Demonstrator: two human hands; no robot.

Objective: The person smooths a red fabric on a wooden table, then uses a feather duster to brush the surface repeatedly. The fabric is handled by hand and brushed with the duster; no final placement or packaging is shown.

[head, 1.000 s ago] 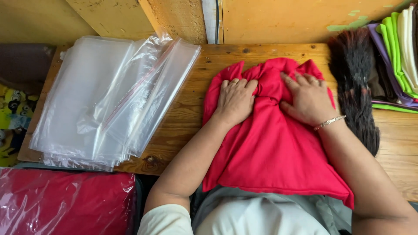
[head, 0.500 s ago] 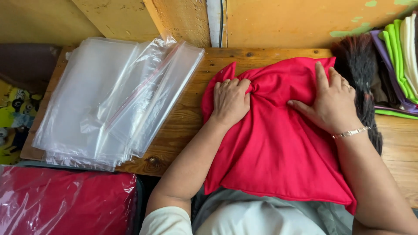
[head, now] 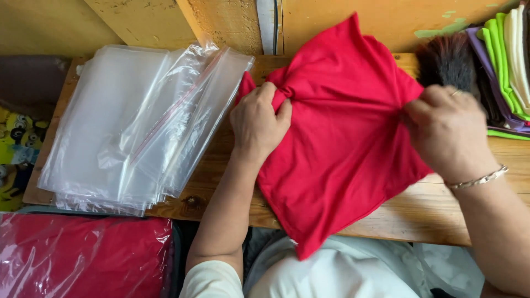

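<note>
The red cloth [head: 337, 149] lies at the middle of the wooden desk [head: 419, 212], its far corner lifted up against the yellow wall [head: 353, 19] and its near corner hanging past the desk's near edge over the person's lap. The left hand [head: 258, 122] has its fingers curled tight, pinching a bunched fold at the cloth's left edge. The right hand [head: 448, 131], a bracelet [head: 479, 179] on its wrist, has its fingers closed on the cloth's right edge.

Bare wood shows in a narrow strip between the cloth and the stack of clear plastic bags [head: 141, 124] on the left, and along the near right edge. The bags lie flat, with nothing seen inside them, and overhang the desk's left side.

Far right, a dark brush [head: 450, 60] lies just beside a pile of folded fabrics [head: 505, 55] in green, white and purple. Near left, below the desk, a red garment in a plastic bag [head: 83, 256] rests.
</note>
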